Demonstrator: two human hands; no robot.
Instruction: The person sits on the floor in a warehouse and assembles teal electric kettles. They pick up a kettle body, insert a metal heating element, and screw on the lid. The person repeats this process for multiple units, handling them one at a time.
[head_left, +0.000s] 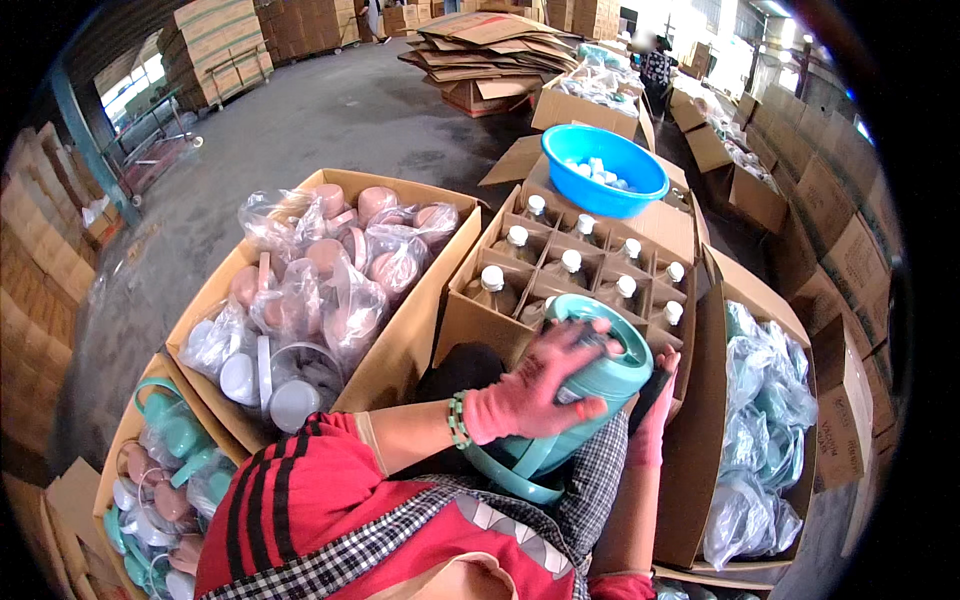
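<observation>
The left hand [530, 385] lay spread over a teal jug [590, 385] on the lap; the right hand [655, 405] gripped its far side. At twelve o'clock, a divided box [585, 265] was already full of capped bottles. At nine o'clock, bagged pink parts [330, 270] waited.

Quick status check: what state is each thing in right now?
Teal jug: tilted on the lap, held by both hands.
Left hand: gloved, spread over the jug.
Right hand: gloved, against the jug's side.
Divider box: open, capped bottles upright in cells.
Blue basin: holds small white pieces.
Pink-lid box: open, full.
</observation>
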